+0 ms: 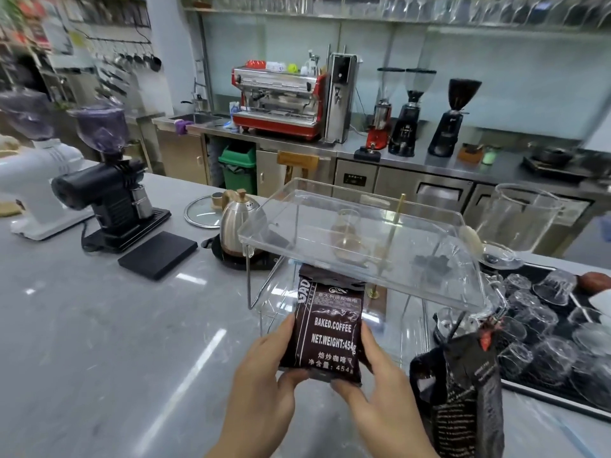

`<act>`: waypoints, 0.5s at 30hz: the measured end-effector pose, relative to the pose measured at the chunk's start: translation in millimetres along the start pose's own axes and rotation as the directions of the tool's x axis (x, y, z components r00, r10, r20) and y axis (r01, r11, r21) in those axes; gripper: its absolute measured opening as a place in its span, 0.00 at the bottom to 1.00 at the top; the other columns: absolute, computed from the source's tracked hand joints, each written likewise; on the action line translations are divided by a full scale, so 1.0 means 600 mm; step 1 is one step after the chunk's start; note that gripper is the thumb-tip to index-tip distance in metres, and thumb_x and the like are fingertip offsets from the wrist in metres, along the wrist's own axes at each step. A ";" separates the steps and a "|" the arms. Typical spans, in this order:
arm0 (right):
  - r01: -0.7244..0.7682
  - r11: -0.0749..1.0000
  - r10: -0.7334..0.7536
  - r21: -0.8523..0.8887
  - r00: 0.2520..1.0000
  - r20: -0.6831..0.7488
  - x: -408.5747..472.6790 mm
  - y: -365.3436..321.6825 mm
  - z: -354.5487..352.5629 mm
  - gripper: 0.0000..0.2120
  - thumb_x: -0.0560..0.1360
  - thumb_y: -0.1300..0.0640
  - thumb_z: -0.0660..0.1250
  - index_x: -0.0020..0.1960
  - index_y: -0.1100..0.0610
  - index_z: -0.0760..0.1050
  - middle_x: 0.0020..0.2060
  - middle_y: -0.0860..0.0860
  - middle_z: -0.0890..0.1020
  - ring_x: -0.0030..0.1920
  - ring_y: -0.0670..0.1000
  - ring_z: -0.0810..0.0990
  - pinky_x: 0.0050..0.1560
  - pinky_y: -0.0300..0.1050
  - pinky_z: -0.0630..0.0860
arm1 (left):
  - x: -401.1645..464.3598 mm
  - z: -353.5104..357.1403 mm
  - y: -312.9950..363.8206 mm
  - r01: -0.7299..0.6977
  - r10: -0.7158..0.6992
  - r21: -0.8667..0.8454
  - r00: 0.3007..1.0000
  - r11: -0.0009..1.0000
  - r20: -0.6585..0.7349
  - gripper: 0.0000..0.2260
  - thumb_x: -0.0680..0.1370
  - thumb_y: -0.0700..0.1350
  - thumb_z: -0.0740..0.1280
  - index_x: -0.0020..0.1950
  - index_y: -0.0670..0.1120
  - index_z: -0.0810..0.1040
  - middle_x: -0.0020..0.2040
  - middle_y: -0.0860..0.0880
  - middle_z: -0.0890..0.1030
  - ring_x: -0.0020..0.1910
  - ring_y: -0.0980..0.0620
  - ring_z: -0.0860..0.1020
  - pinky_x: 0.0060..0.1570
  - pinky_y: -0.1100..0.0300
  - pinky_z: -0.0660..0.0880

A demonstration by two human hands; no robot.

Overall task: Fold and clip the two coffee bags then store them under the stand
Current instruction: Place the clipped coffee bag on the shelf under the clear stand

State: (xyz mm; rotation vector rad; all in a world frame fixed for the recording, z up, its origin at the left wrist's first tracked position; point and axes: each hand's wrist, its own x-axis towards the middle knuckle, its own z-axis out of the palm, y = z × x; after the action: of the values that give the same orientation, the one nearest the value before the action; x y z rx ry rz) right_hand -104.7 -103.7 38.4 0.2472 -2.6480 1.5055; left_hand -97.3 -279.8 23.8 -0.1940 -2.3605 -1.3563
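Note:
A dark brown coffee bag point(327, 328) labelled "BAKED.COFFEE" lies flat, its far end reaching under the front edge of the clear acrylic stand point(357, 233). My left hand point(264, 385) grips its near left corner and my right hand point(373, 391) grips its near right corner. A second, black coffee bag point(463, 401) stands upright on the counter to the right, with a red clip point(486, 338) at its top. The stand is a transparent tray on thin wire legs with glassware on top.
A steel gooseneck kettle point(238, 223) sits left of the stand, a black scale point(158, 254) and black grinder point(109, 200) further left. A black tray of upturned glasses point(562, 325) fills the right side. The grey counter point(99, 342) stretches to the left.

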 end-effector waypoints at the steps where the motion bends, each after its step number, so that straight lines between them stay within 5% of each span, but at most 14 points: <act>1: -0.001 1.000 0.001 0.024 1.000 -0.003 0.009 0.000 0.002 0.45 0.69 0.63 0.76 0.76 0.38 0.58 0.62 0.32 0.78 0.63 0.29 0.73 0.63 0.26 0.70 | 0.009 0.002 0.000 -0.010 0.010 0.007 1.000 1.000 -0.010 0.42 0.66 0.26 0.78 0.74 0.54 0.71 0.53 0.66 0.81 0.54 0.65 0.76 0.52 0.79 0.69; 5: -0.016 0.996 0.020 0.089 0.999 -0.039 0.044 -0.003 0.011 0.42 0.70 0.64 0.75 0.75 0.39 0.61 0.61 0.29 0.77 0.63 0.33 0.75 0.64 0.32 0.72 | 0.045 0.007 -0.006 -0.081 0.083 0.046 0.995 0.996 -0.056 0.37 0.67 0.24 0.76 0.71 0.49 0.75 0.64 0.58 0.80 0.62 0.58 0.77 0.61 0.62 0.73; 8: -0.031 0.994 0.038 0.105 0.997 -0.063 0.071 -0.006 0.022 0.42 0.71 0.65 0.74 0.75 0.38 0.61 0.59 0.28 0.77 0.62 0.33 0.76 0.58 0.25 0.72 | 0.071 0.013 -0.015 -0.093 0.097 0.053 0.992 0.994 -0.083 0.35 0.67 0.20 0.73 0.70 0.44 0.77 0.66 0.53 0.78 0.66 0.67 0.72 0.64 0.75 0.67; 10: -0.029 0.994 0.038 0.103 0.995 -0.088 0.085 -0.011 0.028 0.41 0.70 0.66 0.75 0.74 0.39 0.64 0.60 0.31 0.77 0.62 0.36 0.77 0.58 0.26 0.72 | 0.084 0.020 -0.015 -0.079 0.083 0.043 0.992 0.996 -0.098 0.35 0.66 0.18 0.71 0.69 0.43 0.78 0.67 0.54 0.76 0.67 0.63 0.73 0.62 0.79 0.65; 12: -0.015 0.997 0.025 0.082 0.991 -0.132 0.100 -0.014 0.035 0.38 0.69 0.67 0.75 0.64 0.31 0.68 0.57 0.35 0.80 0.59 0.36 0.79 0.57 0.27 0.73 | 0.099 0.026 -0.016 -0.052 0.054 0.016 0.993 0.999 -0.108 0.37 0.65 0.16 0.68 0.69 0.46 0.77 0.68 0.57 0.75 0.68 0.58 0.74 0.60 0.81 0.65; 15: -0.052 0.997 0.060 0.059 0.987 -0.150 0.121 -0.015 0.043 0.34 0.67 0.68 0.75 0.52 0.29 0.72 0.52 0.40 0.83 0.55 0.38 0.81 0.57 0.32 0.76 | 0.120 0.033 -0.021 -0.028 0.030 0.015 0.990 1.000 -0.137 0.41 0.66 0.16 0.64 0.70 0.50 0.76 0.67 0.64 0.71 0.67 0.70 0.69 0.59 0.82 0.64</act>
State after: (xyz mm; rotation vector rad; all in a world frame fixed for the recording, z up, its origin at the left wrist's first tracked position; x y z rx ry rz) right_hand -174.5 -137.6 44.2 0.0592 -2.5179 1.5482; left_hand -172.0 -275.3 35.1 -0.1264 -2.2436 -1.2980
